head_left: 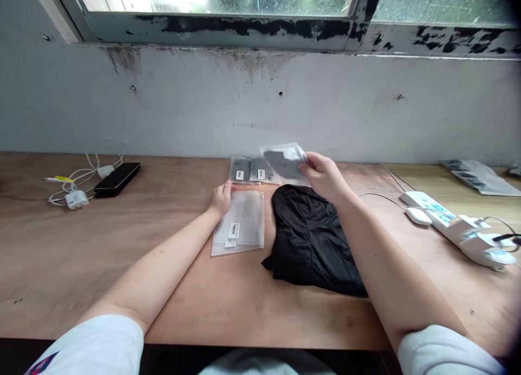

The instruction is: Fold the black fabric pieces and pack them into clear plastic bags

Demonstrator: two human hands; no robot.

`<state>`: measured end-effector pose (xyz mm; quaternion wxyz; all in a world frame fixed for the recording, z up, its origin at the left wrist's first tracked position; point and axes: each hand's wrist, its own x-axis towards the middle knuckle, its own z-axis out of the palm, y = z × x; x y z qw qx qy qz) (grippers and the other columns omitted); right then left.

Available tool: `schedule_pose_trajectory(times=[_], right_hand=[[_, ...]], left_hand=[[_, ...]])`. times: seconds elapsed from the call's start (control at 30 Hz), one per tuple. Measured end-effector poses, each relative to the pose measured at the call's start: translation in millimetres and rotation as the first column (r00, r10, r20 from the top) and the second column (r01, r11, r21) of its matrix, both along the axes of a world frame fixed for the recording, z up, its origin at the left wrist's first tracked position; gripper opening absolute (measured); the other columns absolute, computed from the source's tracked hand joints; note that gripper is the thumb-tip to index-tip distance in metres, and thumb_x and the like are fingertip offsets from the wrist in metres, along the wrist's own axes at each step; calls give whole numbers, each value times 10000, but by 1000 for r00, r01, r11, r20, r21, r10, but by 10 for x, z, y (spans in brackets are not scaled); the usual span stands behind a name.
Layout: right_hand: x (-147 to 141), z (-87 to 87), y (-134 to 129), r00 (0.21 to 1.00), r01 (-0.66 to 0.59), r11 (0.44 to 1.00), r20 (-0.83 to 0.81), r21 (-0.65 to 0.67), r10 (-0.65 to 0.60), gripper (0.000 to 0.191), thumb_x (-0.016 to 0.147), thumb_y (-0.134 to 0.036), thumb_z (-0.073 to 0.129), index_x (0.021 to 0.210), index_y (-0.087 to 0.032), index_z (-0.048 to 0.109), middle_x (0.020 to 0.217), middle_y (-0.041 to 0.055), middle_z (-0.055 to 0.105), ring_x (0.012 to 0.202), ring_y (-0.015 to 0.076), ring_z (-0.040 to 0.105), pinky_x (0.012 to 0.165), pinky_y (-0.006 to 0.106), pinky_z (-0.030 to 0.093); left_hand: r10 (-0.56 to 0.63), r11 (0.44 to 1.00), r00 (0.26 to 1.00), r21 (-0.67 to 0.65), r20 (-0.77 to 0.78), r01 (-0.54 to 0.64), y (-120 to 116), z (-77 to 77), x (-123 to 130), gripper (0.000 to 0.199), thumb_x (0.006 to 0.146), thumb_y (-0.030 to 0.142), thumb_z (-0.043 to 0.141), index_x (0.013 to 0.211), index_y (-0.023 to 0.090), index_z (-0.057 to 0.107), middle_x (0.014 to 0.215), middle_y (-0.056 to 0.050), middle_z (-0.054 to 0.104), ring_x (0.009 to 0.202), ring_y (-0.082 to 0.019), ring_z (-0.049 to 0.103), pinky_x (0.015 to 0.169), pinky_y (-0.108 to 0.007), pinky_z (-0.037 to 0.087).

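Observation:
My right hand [325, 174] pinches the right end of a frosted plastic bag [285, 160], raised above the back of the table; a grey shape shows through it. With fingers closed on its top left corner, my left hand [221, 199] holds another frosted bag [244, 217] that lies flat and bears a white barcode label [234, 230]. Behind it, two bags with dark contents and white labels, a left one [244, 169] and a right one [261, 167], lie near the wall. A folded black garment [311, 239] rests beside the flat bag, partly hidden by my right forearm.
On the left are a black flat case [117, 179] and white cables with a charger [76, 199]. To the right lie a power strip [451, 223], a white mouse-like object [418, 216] and a grey bag [484, 177]. The wall [183, 109] bounds the table's back.

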<state>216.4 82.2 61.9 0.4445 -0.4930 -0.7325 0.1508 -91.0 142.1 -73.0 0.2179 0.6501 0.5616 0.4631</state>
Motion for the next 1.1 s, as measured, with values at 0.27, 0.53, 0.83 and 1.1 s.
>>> schedule_pose_trajectory(times=[0.27, 0.53, 0.83, 1.1], right_hand=[[69, -1003, 550, 728, 358, 925, 658, -123, -194, 601, 1004, -376, 394, 1569, -180, 334, 1657, 180, 225, 1499, 396, 228, 1146, 573, 292], [82, -1320, 628, 730, 331, 901, 681, -278, -58, 735, 1019, -596, 262, 1624, -186, 179, 1689, 152, 117, 1546, 367, 124, 1213, 514, 190], [66, -1295, 794, 764, 350, 869, 644, -348, -50, 744, 1001, -671, 198, 1628, -271, 171, 1701, 97, 79, 1549, 379, 91, 1203, 573, 163], [89, -1319, 893, 757, 360, 878, 648, -315, -78, 739, 996, -680, 173, 1622, -287, 191, 1699, 71, 117, 1547, 353, 131, 1199, 568, 185]], left_hand=[[-53, 991, 975, 105, -216, 77, -79, 40, 50, 525, 1015, 435, 276, 866, 198, 721, 992, -100, 762, 1029, -244, 689, 962, -351, 490], [-55, 986, 728, 78, -683, 147, -489, 274, 301, 395, 951, 343, 426, 1225, 184, 662, 1324, -162, 637, 1262, -330, 555, 1115, -496, 358], [-183, 973, 629, -229, -755, 10, -950, 36, 650, 723, 932, 671, 347, 1554, 303, 373, 1637, -173, 299, 1501, -490, 193, 1106, -784, 117], [-247, 968, 603, -219, -759, 121, -888, 119, 532, 645, 985, 597, 300, 1543, 295, 412, 1626, -151, 334, 1506, -432, 237, 1140, -731, 151]])
